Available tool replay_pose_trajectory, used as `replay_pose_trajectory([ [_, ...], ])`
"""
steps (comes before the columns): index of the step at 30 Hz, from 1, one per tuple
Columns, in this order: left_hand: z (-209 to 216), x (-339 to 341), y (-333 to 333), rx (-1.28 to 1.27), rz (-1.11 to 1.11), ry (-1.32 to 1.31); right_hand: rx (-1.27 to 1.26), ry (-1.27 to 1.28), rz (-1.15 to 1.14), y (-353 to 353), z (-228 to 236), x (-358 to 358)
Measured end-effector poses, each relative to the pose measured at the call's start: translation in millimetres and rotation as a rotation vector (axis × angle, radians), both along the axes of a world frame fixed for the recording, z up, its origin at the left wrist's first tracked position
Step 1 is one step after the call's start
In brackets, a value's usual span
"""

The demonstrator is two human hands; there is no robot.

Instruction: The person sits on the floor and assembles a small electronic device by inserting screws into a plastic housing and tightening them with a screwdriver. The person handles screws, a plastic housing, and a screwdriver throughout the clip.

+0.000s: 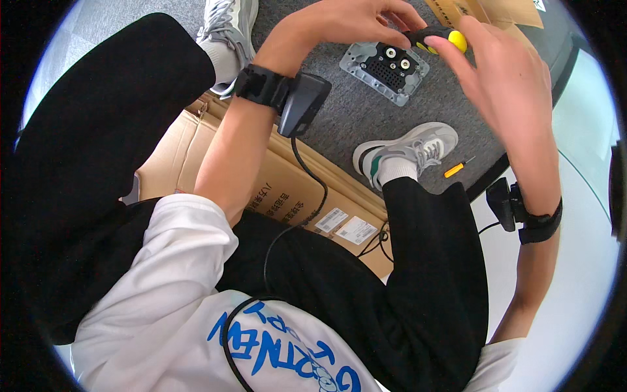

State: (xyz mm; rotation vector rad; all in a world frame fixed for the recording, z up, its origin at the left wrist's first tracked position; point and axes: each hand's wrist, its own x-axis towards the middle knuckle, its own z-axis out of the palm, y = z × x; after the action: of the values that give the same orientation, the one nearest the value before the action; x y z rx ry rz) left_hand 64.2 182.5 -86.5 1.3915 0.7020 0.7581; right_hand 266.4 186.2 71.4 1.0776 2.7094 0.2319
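My left hand [349, 23] and my right hand [503, 78] meet at the top of the view around a screwdriver with a black and yellow handle [439, 38]. The left fingers pinch its black part, and the right fingers touch its yellow end. Just below it, a grey metal plate with a black perforated insert and round fittings [384, 70] lies on the grey carpet. Both wrists wear black straps with small black devices, and a cable runs from the left one.
A small orange-handled screwdriver [455, 169] lies on the carpet by my right shoe [408, 151]. My left shoe [225, 32] is at the top left. A flattened cardboard box [294, 189] lies under my legs. Another cardboard box [496, 10] sits at the top right.
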Motion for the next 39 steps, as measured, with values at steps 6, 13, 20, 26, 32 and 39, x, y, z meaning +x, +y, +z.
replay_pose_trajectory([
  [6,1,9,-2,0.047,0.026,0.010,-0.109,-0.223,-0.267,3,1,-13],
  [13,-7,6,-1,0.028,0.036,-0.051,-0.174,0.194,0.023,-15,17,-15],
  [20,-45,-7,-17,0.139,0.148,0.711,0.116,0.187,0.138,-2,-21,6],
  [26,-88,10,-41,-0.108,0.079,0.802,0.084,0.163,0.070,-22,-40,8],
  [32,-92,18,-48,-0.327,0.209,0.701,-0.067,0.184,0.176,-27,-41,5],
  [39,-97,17,-50,-0.281,0.240,0.686,-0.201,0.216,0.077,-20,-39,18],
])
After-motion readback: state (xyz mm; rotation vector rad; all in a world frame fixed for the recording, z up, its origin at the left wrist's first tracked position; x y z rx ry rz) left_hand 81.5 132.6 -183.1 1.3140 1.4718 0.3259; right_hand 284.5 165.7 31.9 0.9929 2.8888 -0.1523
